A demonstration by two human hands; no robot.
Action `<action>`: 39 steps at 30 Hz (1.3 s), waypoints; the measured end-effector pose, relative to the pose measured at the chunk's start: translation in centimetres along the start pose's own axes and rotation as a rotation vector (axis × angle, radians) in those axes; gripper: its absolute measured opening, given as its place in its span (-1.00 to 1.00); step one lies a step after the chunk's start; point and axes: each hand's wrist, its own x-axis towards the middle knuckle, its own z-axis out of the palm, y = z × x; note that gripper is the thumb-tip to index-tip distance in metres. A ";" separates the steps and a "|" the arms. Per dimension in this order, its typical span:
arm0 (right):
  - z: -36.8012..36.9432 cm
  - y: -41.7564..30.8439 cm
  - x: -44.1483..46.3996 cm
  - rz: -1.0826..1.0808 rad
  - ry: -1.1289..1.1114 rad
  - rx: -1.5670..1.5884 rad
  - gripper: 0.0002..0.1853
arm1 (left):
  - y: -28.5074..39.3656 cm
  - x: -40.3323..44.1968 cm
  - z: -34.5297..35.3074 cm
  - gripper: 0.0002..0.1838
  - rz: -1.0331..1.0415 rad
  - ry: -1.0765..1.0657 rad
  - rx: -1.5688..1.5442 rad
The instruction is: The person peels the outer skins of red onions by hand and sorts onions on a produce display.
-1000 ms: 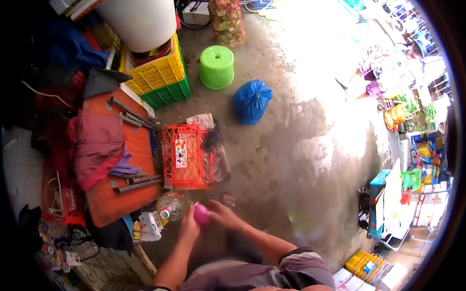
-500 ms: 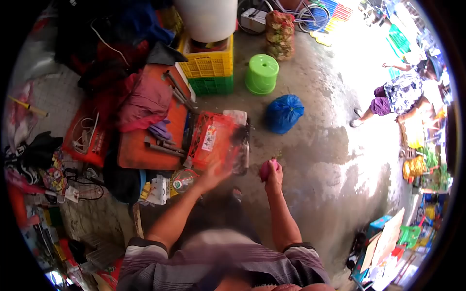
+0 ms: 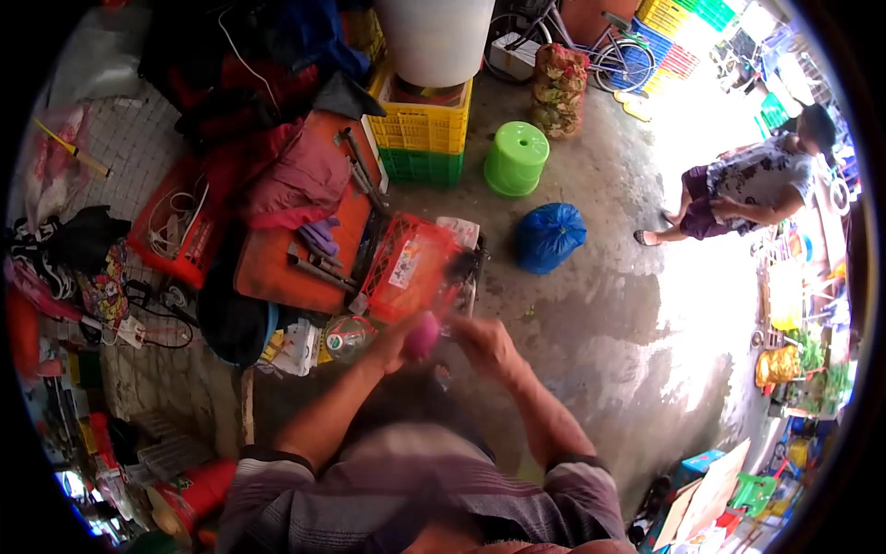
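My left hand [image 3: 391,347] is closed around a smooth, round pink thing [image 3: 422,336] whose kind I cannot make out. Just to its right, my right hand [image 3: 487,348] is near the pink thing with its fingers curled. Motion smears its fingertips, so whether it holds anything is unclear. Directly beyond both hands stands a red plastic crate [image 3: 406,268] with a white label. Something dark and blurred hangs over the crate's right side. A clear plastic container [image 3: 348,336] is beside my left wrist.
A blue tied bag [image 3: 551,238] and a green stool [image 3: 517,159] stand on the concrete floor ahead. Stacked crates [image 3: 420,125] bear a white bucket [image 3: 438,42]. An orange board [image 3: 291,268] with cloth and tools lies left. Another person [image 3: 748,180] is at right.
The pink thing has passed from my right hand to my left. My right hand has moved left, close to it. The person at right has turned and now stands more upright.
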 end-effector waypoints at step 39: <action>4.7 22.7 -21.3 1.184 0.152 0.194 -0.57 | -3.2 -6.9 -8.3 -0.62 0.207 0.113 -0.596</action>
